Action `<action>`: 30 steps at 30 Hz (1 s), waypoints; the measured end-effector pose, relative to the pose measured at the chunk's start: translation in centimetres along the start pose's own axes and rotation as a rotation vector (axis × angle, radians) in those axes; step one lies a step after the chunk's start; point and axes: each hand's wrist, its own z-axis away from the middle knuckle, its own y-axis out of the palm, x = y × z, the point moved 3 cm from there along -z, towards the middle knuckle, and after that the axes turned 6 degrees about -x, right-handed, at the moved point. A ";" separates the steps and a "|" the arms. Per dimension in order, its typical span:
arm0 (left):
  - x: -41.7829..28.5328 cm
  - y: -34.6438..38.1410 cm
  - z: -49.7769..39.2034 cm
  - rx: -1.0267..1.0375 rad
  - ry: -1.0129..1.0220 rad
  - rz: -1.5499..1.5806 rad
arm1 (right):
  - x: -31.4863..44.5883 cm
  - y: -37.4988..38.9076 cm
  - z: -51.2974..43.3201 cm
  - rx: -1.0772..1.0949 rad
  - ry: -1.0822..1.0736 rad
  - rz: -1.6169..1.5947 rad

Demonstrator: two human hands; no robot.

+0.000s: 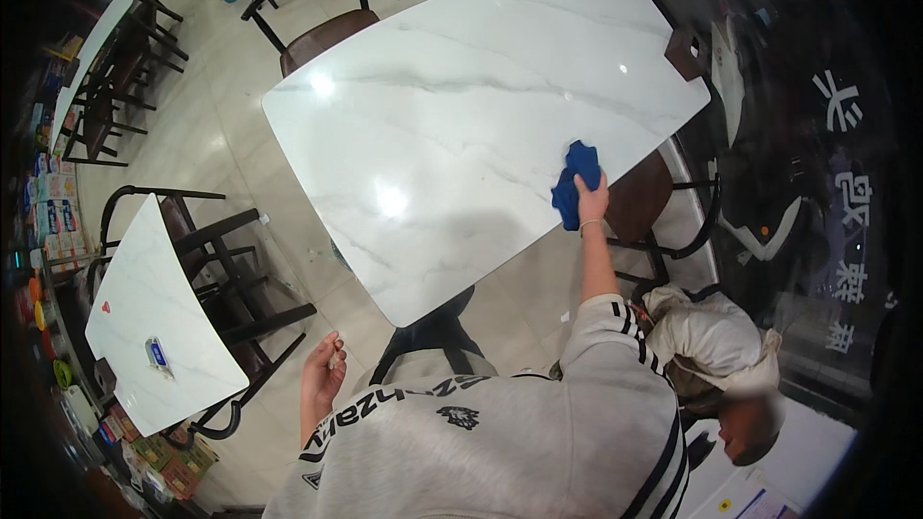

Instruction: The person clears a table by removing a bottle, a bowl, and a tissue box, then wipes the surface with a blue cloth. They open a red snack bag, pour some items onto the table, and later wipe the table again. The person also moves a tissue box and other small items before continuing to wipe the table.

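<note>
My right hand (592, 200) presses a bunched dark blue cloth (583, 163) onto the white marble-patterned tabletop (447, 122), close to the table's right edge. Part of the cloth spreads out to the left of the fingers. A thin band circles my right wrist. My left hand (328, 367) hangs beside my body, off the table's near left corner, with its fingers loosely curled and nothing seen in them.
Brown-seated chairs (638, 194) stand at the table's right and far sides. A dark box (683, 54) sits at its far right edge. Another person (714, 346) is close on my right. A smaller white table (195, 353) holding a small blue-and-white pack (156, 354) stands left.
</note>
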 end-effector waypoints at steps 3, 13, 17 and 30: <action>0.4 3.1 0.3 0.045 -0.065 0.027 | -0.8 2.3 2.0 0.006 -0.188 0.121; 0.5 6.5 2.2 0.096 0.001 0.240 | 10.3 14.1 18.6 0.427 -0.610 0.055; -1.2 7.5 6.3 0.018 0.166 0.182 | 13.6 17.3 25.3 0.549 -0.724 0.007; -12.5 15.0 36.6 0.291 2.162 -0.672 | 19.4 22.3 38.5 0.917 -1.423 0.170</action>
